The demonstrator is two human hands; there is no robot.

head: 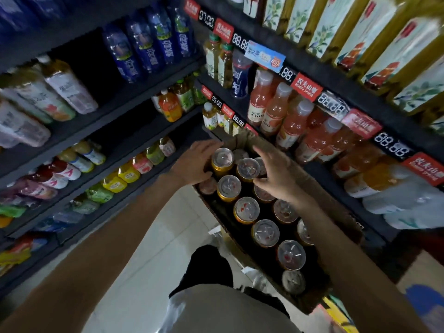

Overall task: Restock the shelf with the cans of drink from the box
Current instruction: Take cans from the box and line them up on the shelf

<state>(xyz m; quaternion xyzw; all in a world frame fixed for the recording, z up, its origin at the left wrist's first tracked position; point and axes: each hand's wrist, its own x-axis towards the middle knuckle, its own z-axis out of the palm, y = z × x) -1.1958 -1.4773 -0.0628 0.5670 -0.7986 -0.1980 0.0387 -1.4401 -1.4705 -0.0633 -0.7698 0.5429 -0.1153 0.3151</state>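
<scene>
An open cardboard box (271, 150) stands against the lower right shelf, holding several gold-sided cans (246, 210) with silver tops in rows. My left hand (194, 164) reaches in at the far left corner, and its fingers and thumb wrap around the side of a can (222, 159). My right hand (276, 174) is beside it and grips the neighbouring can (248, 169), thumb below the rim and fingers over the far side. Both cans stand upright among the others.
Dark shelves meet in a corner ahead. The left unit (101, 131) carries bottled drinks on several levels. The right unit (300, 126) holds pink and orange juice bottles behind red price tags. Pale floor tiles (149, 248) lie below, with my knee and packaging near the box.
</scene>
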